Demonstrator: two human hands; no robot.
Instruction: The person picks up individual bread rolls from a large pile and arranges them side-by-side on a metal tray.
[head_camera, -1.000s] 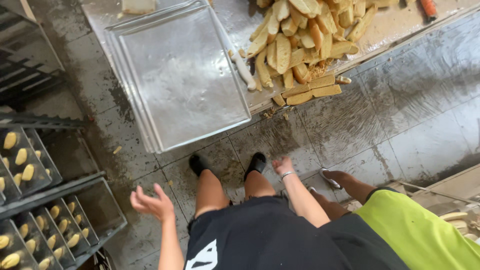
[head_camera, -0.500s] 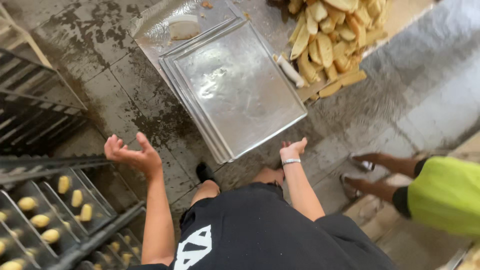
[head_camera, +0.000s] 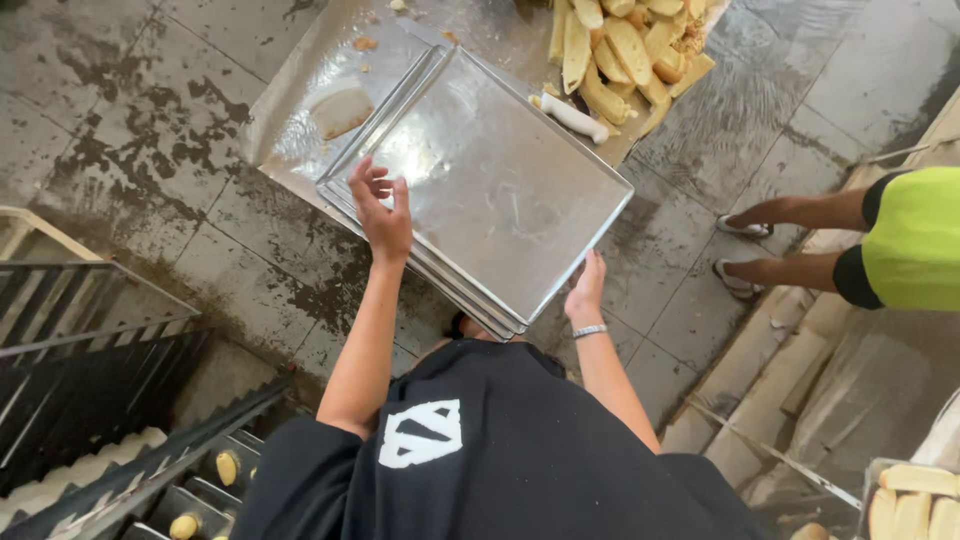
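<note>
While bent over the wet floor (head_camera: 150, 150), reached the left hand (head_camera: 381, 212) with fingers spread, empty, above the stacked metal trays (head_camera: 500, 200). Touched their near edge with the open right hand (head_camera: 586, 292). Lay beside a heap of bread loaves (head_camera: 620, 50).

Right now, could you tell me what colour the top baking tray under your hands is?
Shiny silver-grey bare metal, seen in the head view: baking tray.

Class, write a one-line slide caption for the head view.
Both hands, left and right, reach for stacked metal baking trays on the wet floor beside piled bread.
</note>
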